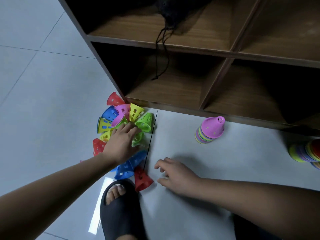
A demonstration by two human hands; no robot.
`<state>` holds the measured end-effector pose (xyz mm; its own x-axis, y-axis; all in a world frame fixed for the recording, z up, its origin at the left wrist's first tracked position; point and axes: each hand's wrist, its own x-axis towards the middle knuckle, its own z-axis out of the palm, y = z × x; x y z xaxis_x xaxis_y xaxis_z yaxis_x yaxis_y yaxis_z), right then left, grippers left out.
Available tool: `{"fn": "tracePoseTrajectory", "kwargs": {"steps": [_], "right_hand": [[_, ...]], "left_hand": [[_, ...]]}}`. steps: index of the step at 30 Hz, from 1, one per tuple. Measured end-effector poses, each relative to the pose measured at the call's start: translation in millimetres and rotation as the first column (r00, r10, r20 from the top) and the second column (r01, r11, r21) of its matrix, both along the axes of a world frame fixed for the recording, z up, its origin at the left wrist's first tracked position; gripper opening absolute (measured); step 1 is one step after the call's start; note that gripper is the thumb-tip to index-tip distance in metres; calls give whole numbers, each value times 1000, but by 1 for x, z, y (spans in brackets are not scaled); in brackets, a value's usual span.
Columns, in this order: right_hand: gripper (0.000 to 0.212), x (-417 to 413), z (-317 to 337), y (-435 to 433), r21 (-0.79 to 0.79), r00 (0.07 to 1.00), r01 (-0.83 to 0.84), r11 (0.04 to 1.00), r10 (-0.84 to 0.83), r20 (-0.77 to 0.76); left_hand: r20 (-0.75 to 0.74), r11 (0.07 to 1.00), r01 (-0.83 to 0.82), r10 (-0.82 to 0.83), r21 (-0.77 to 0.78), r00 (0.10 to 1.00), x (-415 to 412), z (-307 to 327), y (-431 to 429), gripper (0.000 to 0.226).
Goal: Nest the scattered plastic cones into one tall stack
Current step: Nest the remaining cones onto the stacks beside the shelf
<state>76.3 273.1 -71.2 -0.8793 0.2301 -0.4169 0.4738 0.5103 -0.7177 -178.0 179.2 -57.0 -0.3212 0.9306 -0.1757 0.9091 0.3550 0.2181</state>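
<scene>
- The left hand (123,141) lies on the pile of loose cones (136,112) by the shelf (216,53). I cannot tell if it grips one.
- The right hand (174,177) holds nothing, its fingers loose, near a red cone (142,181).
- The pink-topped stack (212,129) stands well apart.

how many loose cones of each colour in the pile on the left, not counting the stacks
red cones: 3
blue cones: 3
yellow cones: 3
green cones: 2
pink cones: 1
total: 12 in view; the left hand covers some
</scene>
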Motion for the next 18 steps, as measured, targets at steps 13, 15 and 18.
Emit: {"fn": "tracePoseTrajectory", "kwargs": {"steps": [13, 15, 18], "right_hand": [[22, -32, -5, -24, 310, 924, -349, 884, 379, -41], [17, -34, -5, -23, 366, 914, -354, 860, 401, -57], [16, -30, -7, -16, 381, 933, -298, 875, 352, -78]], "left_hand": [[245, 979, -175, 197, -108, 949, -2, -15, -17, 76], [215, 977, -184, 205, -111, 955, -1, -17, -16, 72], [179, 981, -164, 180, -103, 967, -1, -21, -13, 59]]}}
